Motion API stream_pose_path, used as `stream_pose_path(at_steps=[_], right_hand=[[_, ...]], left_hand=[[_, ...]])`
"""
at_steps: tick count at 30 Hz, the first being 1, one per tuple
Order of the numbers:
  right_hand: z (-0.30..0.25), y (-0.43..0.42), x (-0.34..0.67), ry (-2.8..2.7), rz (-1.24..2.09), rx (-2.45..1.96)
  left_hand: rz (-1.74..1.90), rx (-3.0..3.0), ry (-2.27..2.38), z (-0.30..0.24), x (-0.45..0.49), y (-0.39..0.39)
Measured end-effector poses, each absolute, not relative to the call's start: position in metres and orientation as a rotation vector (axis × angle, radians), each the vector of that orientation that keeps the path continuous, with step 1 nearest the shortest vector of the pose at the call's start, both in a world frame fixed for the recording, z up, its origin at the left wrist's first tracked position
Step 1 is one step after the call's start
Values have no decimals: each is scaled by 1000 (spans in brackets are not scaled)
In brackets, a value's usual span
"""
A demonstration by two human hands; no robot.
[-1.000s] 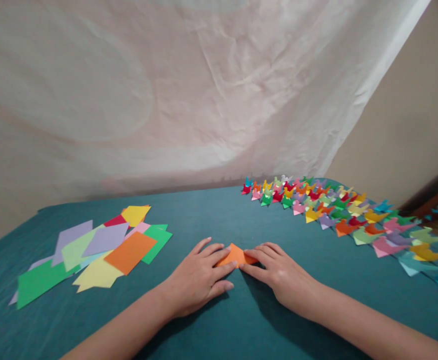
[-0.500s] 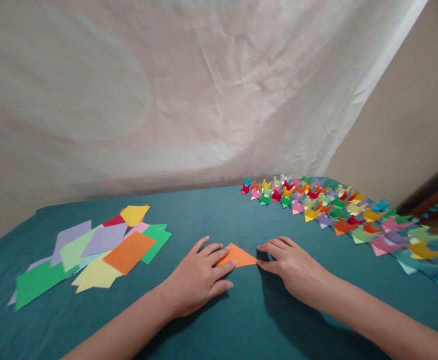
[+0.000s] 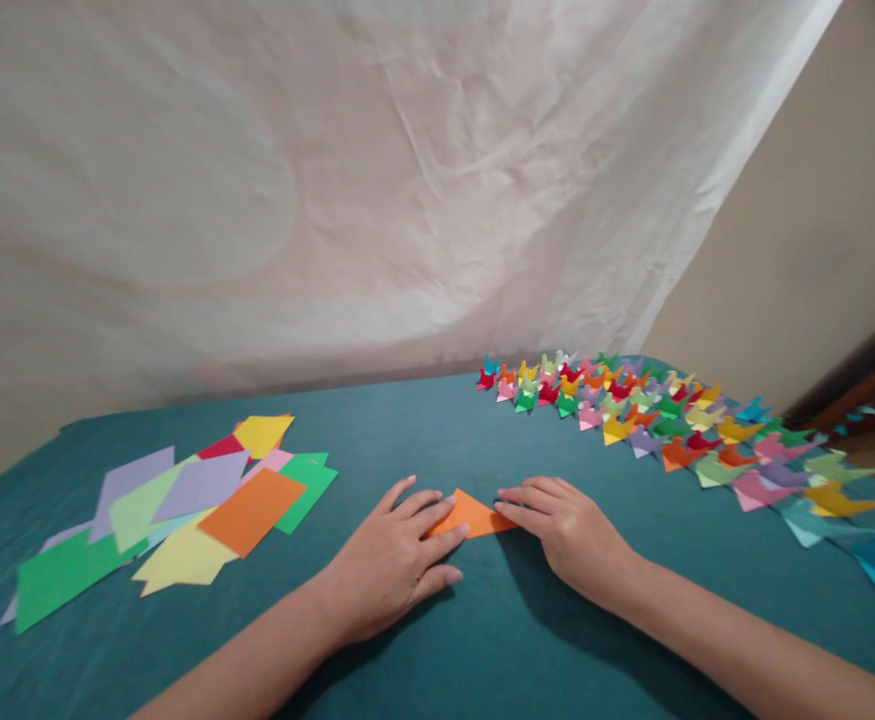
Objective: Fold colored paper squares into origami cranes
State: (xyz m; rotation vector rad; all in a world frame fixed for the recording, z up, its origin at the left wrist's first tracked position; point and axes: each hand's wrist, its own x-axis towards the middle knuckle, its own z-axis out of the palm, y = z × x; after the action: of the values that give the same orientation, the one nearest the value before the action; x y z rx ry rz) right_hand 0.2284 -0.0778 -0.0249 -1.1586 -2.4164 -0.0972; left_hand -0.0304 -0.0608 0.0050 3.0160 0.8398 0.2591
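Observation:
A folded orange paper triangle (image 3: 473, 515) lies on the teal cloth in front of me, its peak pointing away. My left hand (image 3: 405, 550) rests on its left part with the fingers spread, pressing it to the table. On the right corner is my right hand (image 3: 568, 525), fingers held together and lying over the paper's edge. Its thumb is mostly hidden, and the fingertips of both hands cover the triangle's ends.
Loose coloured paper sheets (image 3: 253, 510) overlap in a spread pile on the left. Several rows of small folded paper birds (image 3: 621, 430) stand along the right side. Behind the teal-covered table (image 3: 377, 430) hangs a pale wrinkled sheet (image 3: 377, 200).
My right hand has slid left from the triangle's right tip onto its right side. The left hand stays in place on the paper. The whole view has shifted slightly.

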Motion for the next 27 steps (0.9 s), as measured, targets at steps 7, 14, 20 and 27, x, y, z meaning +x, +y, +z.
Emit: stream_pose_path(at_steps=[7,14,20,27], right_hand=[[-27,-87,212,-2543,-49,-976],[-27,-88,212,-2573,-47,-989],[-27,-88,212,-2586,-46,-968],[-24,-89,211,-2581,-46,-976]], left_hand=[[240,3029,836,7,-30,-63],[207,3030,819,8,-30,-65],[183,3009,801,10,-31,-63],[149,2978,864,19,-38,-64]])
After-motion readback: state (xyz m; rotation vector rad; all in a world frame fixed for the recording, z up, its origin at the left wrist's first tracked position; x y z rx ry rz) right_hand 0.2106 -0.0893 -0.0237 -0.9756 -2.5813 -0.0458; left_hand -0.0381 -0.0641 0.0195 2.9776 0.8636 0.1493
